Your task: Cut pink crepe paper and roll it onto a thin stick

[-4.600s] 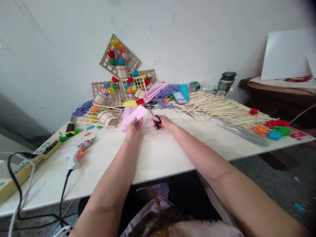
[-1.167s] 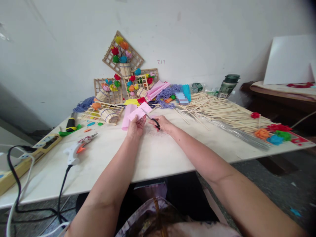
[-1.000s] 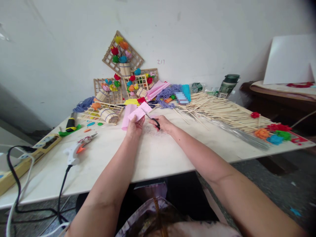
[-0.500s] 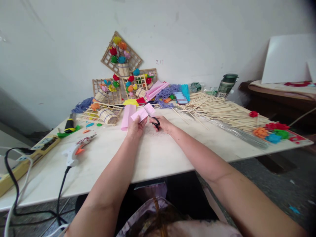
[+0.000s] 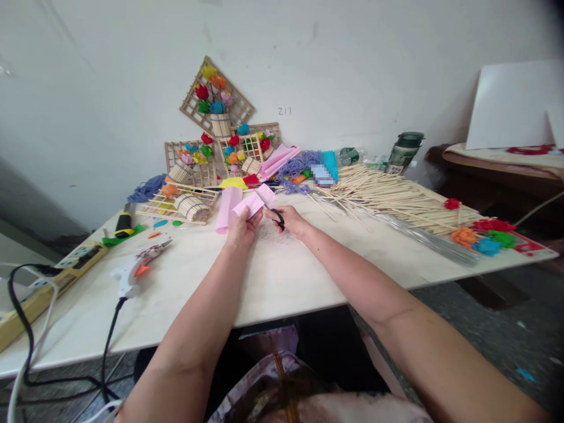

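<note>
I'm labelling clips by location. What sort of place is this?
Probably a small craft workspace: a glue gun, loose wooden sticks and scissors in the right hand show it.

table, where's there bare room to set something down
Bare table shows between the left arm and right arm, nearer than the scissors; between the glue gun and left arm; and between the right arm and shiny rods. The back is crowded with flower frames, yarn and wooden sticks.

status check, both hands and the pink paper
Left hand holding pink paper; right hand on scissors, blades at the paper; nothing visible between them.
</note>
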The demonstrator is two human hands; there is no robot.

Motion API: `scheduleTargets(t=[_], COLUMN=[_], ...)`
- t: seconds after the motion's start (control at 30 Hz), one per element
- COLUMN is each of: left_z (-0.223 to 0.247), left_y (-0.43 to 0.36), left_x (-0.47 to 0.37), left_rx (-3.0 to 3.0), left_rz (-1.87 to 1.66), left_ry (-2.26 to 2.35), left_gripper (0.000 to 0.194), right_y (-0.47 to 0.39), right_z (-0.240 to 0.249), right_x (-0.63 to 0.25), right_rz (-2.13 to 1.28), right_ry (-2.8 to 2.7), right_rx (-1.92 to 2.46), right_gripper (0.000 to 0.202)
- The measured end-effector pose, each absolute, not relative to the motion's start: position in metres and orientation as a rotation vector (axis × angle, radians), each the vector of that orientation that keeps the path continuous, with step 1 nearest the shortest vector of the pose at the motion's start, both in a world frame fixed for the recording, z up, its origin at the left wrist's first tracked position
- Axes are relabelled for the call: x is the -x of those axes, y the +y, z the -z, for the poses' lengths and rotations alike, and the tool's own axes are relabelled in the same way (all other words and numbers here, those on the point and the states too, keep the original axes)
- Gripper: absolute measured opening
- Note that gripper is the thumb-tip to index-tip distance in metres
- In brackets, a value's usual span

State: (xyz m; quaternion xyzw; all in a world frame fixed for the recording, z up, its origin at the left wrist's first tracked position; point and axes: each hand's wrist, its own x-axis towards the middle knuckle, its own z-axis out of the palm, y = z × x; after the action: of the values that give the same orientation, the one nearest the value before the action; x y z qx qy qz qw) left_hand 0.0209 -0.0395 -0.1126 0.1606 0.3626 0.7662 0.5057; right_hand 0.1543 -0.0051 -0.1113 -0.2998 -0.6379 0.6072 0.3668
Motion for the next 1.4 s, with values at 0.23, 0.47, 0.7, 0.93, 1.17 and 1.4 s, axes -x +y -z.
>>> scheduleTargets(t=[0.23, 0.47, 0.7, 0.93, 1.17, 1.4], left_z=[0.1138, 0.1114, 0.1162, 0.1153, 0.1148, 0.1130], left_y=[-0.0387, -0.0390, -0.0378, -0.0392, -0.0402, -0.0412], left_x=[-0.0197, -0.0167, -0.0183, -0.0229, -0.0236, -0.0239], left_rx=[-0.394, -0.327, -0.435, -0.485, -0.476, -0.505], left_rz=[-1.839, -1.943, -1.885, -1.819, -1.805, -1.801], left_ry=[0.849, 0.859, 0.865, 0.912, 0.924, 0.931], left_gripper=[0.013, 0.010, 0.010, 0.011, 0.016, 0.012], right_y=[-0.0085, -0.0045, -0.0033, -0.0024, 0.0010, 0.0012], right_z=[0.1087, 0.1117, 0.1115, 0.1100, 0.1109, 0.1103], right_x=[-0.1524, -0.1540, -0.1594, -0.1617, -0.1608, -0.1600], right_rz=[-1.527, -1.576, -1.630, -1.643, -1.611, -1.579], right_ry=[-1.648, -1.627, -1.585, -1.541, -1.516, -1.503], right_rx=[0.801, 0.767, 0.797, 0.837, 0.827, 0.841], right_gripper=[0.031, 0.032, 0.036, 0.042, 0.041, 0.037])
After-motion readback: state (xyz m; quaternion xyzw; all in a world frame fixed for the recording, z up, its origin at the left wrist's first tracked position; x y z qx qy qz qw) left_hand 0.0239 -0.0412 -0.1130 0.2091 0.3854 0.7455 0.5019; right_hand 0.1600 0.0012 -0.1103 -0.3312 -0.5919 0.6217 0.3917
